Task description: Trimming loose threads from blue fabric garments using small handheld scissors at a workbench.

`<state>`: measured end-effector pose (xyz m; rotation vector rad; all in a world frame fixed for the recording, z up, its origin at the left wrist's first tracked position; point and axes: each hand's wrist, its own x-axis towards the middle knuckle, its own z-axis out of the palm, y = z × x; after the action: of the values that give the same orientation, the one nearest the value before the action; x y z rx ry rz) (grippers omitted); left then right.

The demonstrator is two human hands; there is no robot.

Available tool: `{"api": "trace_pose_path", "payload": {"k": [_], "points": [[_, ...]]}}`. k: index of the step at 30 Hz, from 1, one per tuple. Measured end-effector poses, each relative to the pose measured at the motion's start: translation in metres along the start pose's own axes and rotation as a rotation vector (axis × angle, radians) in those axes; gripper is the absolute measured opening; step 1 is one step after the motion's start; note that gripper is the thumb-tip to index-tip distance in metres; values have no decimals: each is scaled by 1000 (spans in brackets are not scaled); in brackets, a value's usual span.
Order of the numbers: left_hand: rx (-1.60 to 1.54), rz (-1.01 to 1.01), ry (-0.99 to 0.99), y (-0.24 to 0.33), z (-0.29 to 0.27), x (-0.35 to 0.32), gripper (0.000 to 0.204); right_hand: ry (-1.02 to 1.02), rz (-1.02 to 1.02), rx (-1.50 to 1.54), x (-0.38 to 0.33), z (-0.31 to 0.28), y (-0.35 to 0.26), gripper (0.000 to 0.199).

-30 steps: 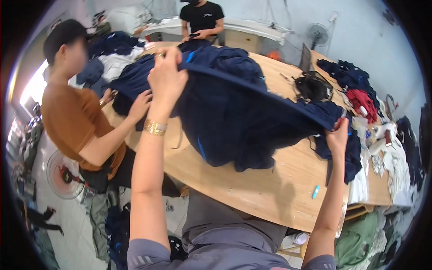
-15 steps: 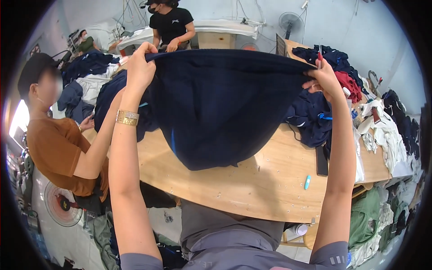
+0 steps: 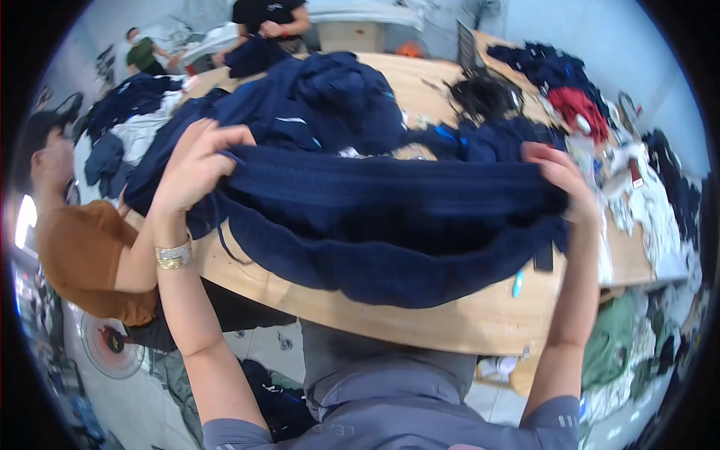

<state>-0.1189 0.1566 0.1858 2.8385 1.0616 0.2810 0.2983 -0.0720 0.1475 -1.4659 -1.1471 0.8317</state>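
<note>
A navy garment (image 3: 420,277) with an elastic waistband hangs stretched between my hands above the table; whether it is pants or shorts cannot be told. Its waist opening gapes toward me. My left hand (image 3: 193,166) pinches the left end of the waistband, and a dark cord (image 3: 223,236) dangles below it. At the other end, my right hand (image 3: 568,184), blurred by motion, is closed on the band. A slim red and white tool seen in that hand earlier cannot be made out now.
The wooden table (image 3: 337,315) bears navy garments (image 3: 330,101), a turquoise pen-like item (image 3: 518,283) and a dark flat object (image 3: 544,260). White clothes (image 3: 645,217) lie at right. A co-worker in brown (image 3: 90,255) stands close at left; another in black (image 3: 270,22) works across the table.
Both hands have come down and slightly apart. The garment has lowered and turned, so its waist opening now shows. My view has shifted, uncovering the pile of navy garments behind.
</note>
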Motion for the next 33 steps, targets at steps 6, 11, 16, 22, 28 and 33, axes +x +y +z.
{"api": "trace_pose_path", "payload": {"k": [6, 11, 16, 22, 28, 33], "points": [[-105, -42, -119, -6, 204, -11, 52, -94, 543, -211, 24, 74, 171, 50], [-581, -18, -100, 119, 259, 11, 28, 408, 330, -12, -33, 79, 276, 38], [-665, -56, -63, 180, 324, 25, 19, 681, 169, -109, -77, 107, 276, 29], [-444, -3, 61, 209, 357, 28, 23, 648, 251, 270, -110, 136, 259, 24], [-697, 140, -40, 236, 298, -21, 19, 781, 236, 338, -110, 139, 260, 30], [-774, 378, 127, 235, 285, -76, 16, 733, 28, -54, -94, 131, 238, 27]]}}
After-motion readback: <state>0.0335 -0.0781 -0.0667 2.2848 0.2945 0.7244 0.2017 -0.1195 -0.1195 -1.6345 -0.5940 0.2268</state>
